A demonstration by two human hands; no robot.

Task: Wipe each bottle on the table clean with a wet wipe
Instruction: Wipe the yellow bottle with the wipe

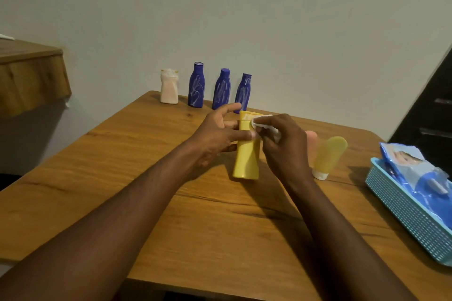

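A yellow bottle (245, 156) is held above the table's middle, my left hand (217, 135) gripping its left side with thumb across the front. My right hand (285, 148) presses a white wet wipe (263, 122) against the bottle's upper right, near the cap. Along the back edge stand a white bottle (169, 87) and three blue bottles (196, 85) (221, 89) (243, 93), smeared with white streaks. A pale yellow tube (329, 156) stands on its white cap to the right, with a pink bottle (311, 140) partly hidden behind my right hand.
A turquoise basket (401, 210) at the table's right edge holds a blue pack of wet wipes (415, 171). The wooden table (146, 178) ends against a pale wall. A wooden shelf (29, 76) juts out at the left. Dark furniture (433, 110) stands at the right.
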